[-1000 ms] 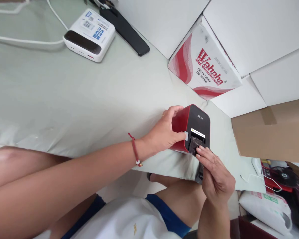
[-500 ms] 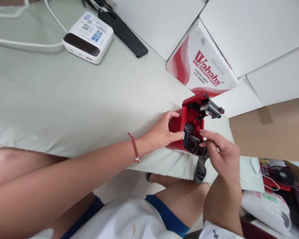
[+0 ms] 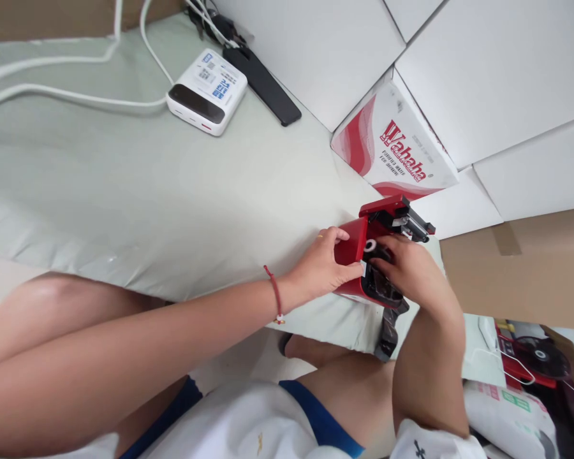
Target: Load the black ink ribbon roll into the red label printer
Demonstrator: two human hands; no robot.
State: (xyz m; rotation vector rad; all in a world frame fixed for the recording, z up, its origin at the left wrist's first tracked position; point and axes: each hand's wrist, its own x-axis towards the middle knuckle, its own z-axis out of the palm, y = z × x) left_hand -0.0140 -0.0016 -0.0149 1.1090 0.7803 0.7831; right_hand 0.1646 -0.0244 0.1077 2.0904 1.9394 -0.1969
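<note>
A red box-shaped device lies on the pale green covered table with its hinged lid raised. My left hand is closed round its near side, thumb on the rim and fingers along the wall. Inside the opening my right hand closes its fingers on a black roll with a white ring-shaped core at its end. My palm and fingers partly hide this roll. A strip of glossy black film hangs out of the device over the table edge.
Up the table lie a white power bank with white cables and a flat black object. Behind the device stand a Wahaha water carton, white boxes and a brown carton. A white bag sits at lower right.
My right hand has reached deeper into the red device and closed on the black roll, whose white core now shows. My left hand keeps its hold. The whole view has shifted slightly.
</note>
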